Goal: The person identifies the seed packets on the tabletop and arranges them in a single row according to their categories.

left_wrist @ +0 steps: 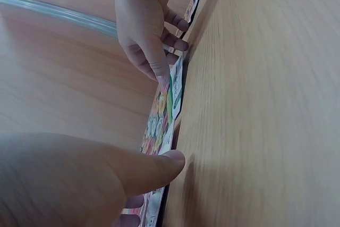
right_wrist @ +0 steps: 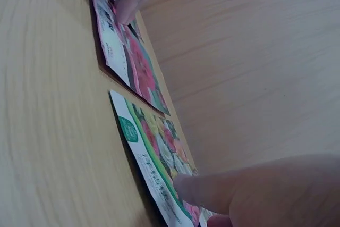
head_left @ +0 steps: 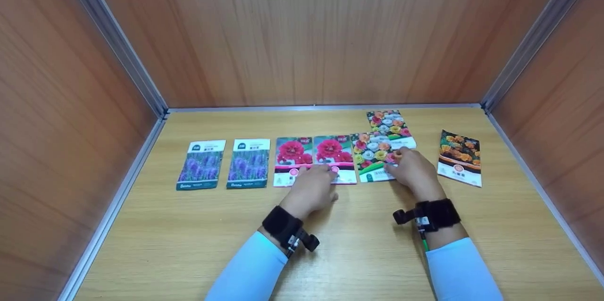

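My left hand (head_left: 314, 188) rests its fingertips on the lower parts of two pink-flower seed packets (head_left: 293, 151), (head_left: 332, 147), which lie side by side. My right hand (head_left: 415, 171) is at the right edge of a mixed-flower seed packet (head_left: 370, 157), pinching it with the thumb on its printed face; the fingers' undersides are hidden. That packet overlaps the lower left of a matching mixed-flower packet (head_left: 394, 121) behind it. In the right wrist view a narrow gap parts the held packet (right_wrist: 159, 152) from the nearest pink packet (right_wrist: 141, 70).
Two purple-flower packets (head_left: 202, 164), (head_left: 248, 163) lie to the left. An orange-flower packet (head_left: 460, 157) lies slightly turned to the right. Wood panels (head_left: 302, 32) with metal edging enclose the back and sides of the wooden table (head_left: 188, 244).
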`<act>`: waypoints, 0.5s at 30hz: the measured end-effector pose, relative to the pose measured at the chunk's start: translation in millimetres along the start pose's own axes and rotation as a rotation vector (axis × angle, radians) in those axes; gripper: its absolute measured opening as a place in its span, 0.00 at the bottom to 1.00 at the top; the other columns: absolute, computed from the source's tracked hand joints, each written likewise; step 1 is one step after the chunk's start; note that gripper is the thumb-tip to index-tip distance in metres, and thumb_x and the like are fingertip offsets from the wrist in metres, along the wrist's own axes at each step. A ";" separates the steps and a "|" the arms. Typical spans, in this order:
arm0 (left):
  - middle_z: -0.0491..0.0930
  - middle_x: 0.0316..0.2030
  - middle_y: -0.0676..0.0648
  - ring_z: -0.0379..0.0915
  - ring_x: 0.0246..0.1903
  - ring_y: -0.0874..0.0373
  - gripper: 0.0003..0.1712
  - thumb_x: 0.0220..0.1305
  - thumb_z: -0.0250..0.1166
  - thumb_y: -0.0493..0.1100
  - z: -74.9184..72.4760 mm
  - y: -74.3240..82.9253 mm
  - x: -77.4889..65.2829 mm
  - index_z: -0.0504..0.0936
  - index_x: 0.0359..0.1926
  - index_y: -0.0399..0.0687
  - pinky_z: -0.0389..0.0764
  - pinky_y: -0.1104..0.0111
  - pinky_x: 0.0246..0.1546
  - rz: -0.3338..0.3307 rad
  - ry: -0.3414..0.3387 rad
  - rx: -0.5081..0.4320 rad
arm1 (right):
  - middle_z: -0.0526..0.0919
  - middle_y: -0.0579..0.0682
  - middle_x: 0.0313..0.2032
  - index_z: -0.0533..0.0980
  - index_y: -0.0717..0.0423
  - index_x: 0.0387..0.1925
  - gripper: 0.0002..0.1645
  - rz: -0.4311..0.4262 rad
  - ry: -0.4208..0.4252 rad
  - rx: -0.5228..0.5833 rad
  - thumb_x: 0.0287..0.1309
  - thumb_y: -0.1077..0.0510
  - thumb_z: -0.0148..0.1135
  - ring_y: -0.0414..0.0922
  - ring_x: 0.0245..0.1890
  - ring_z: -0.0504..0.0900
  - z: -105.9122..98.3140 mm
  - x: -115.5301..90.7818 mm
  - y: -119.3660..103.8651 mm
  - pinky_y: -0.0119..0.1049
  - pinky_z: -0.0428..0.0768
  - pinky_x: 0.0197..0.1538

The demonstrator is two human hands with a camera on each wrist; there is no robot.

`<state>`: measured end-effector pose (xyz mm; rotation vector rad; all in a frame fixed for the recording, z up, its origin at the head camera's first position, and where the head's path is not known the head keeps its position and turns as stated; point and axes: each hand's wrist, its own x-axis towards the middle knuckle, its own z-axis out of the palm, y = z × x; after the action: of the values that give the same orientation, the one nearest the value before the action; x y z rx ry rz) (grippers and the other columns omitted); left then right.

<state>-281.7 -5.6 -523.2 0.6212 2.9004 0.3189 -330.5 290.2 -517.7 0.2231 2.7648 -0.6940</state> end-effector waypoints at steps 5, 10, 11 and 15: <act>0.82 0.77 0.49 0.75 0.78 0.50 0.33 0.77 0.76 0.57 1.8 0.1 1.2 0.85 0.76 0.55 0.72 0.50 0.73 0.018 0.004 0.009 | 0.76 0.70 0.76 0.70 0.61 0.82 0.40 0.059 0.019 0.048 0.85 0.40 0.57 0.62 0.61 0.79 -14.3 9.1 10.2 0.55 0.81 0.60; 0.84 0.74 0.50 0.77 0.74 0.50 0.32 0.76 0.76 0.58 4.3 0.7 3.1 0.85 0.76 0.56 0.71 0.52 0.68 0.021 0.003 0.012 | 0.75 0.70 0.74 0.66 0.62 0.84 0.40 0.111 0.041 0.137 0.87 0.40 0.55 0.60 0.54 0.82 -32.6 28.0 23.9 0.50 0.84 0.49; 0.84 0.73 0.50 0.78 0.73 0.50 0.32 0.76 0.76 0.59 4.1 0.8 2.7 0.85 0.75 0.56 0.70 0.52 0.67 0.021 0.002 0.011 | 0.77 0.69 0.72 0.66 0.63 0.83 0.40 0.107 0.048 0.142 0.87 0.41 0.55 0.59 0.51 0.83 -35.9 32.1 26.1 0.48 0.83 0.46; 0.83 0.75 0.49 0.76 0.75 0.50 0.32 0.76 0.76 0.58 3.2 1.8 2.8 0.85 0.76 0.57 0.70 0.53 0.66 0.011 -0.004 -0.004 | 0.83 0.70 0.62 0.65 0.67 0.82 0.41 0.090 0.091 0.127 0.87 0.41 0.55 0.60 0.45 0.85 -44.5 47.1 32.9 0.49 0.83 0.45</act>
<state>-282.9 -2.3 -526.2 0.6369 2.8926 0.3244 -378.5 344.1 -509.0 0.4122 2.7779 -0.8569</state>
